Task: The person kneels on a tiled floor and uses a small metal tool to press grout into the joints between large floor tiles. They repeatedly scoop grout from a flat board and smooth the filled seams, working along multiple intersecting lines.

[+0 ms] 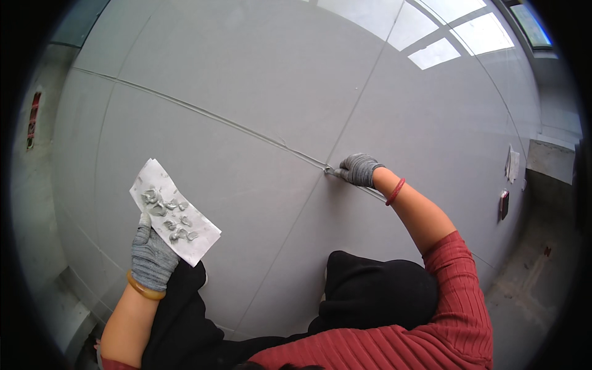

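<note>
My left hand (pixel 154 256), in a grey knit glove, is closed on a folded sheet of white paper (pixel 196 237). Several blobs of grey grout (pixel 179 233) lie on the paper, the thumb close beside them. Out to the right, my gloved right hand (pixel 359 169) has its fingers pinched round a small grout tool (pixel 329 170); only its tip shows. That tip touches a floor joint where two tile seams cross. A raised strip of grey grout (pixel 240 128) runs along the joint from the upper left to the tool. Past the right hand, the same joint continues under the wrist.
Large glossy grey floor tiles (pixel 259 55) spread around me, with thin seams between them. At the far right lie white papers (pixel 512 164) and a small dark phone-like object (pixel 504 205). My black-clad knees (pixel 382 290) are bent close to the joint. Bare concrete edges both sides.
</note>
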Motion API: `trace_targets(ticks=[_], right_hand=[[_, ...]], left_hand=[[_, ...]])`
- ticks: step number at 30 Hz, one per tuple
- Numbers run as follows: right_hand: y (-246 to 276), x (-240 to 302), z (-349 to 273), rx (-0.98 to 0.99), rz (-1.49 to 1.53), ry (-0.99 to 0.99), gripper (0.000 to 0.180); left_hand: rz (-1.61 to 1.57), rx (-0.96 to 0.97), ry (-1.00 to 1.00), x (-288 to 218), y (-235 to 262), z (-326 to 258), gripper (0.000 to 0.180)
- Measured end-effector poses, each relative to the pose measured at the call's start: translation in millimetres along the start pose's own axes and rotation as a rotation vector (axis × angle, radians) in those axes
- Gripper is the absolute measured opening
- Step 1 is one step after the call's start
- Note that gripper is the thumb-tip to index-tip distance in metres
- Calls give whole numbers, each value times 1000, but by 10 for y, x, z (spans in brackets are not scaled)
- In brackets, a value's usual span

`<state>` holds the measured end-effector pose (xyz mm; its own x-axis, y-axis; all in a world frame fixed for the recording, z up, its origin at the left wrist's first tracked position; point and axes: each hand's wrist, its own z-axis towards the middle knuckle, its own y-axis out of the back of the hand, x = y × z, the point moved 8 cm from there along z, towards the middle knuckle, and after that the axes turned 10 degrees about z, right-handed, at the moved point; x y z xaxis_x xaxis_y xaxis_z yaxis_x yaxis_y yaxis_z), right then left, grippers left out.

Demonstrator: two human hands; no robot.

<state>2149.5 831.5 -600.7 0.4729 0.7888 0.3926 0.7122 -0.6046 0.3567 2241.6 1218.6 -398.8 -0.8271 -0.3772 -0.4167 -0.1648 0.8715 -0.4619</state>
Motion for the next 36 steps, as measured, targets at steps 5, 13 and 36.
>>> trace_targets(ticks=[5,13,36], right_hand=[[18,78,-13,-23,4,-9,57],[-4,97,-32,7,10,-3,54],[-16,167,21,-36,70,-40,53]], left_hand=[[33,17,-38,-23,30,22,57],[-65,-30,1,-15,-4,11,54],[-59,-51,35,-2,-42,-10,53]])
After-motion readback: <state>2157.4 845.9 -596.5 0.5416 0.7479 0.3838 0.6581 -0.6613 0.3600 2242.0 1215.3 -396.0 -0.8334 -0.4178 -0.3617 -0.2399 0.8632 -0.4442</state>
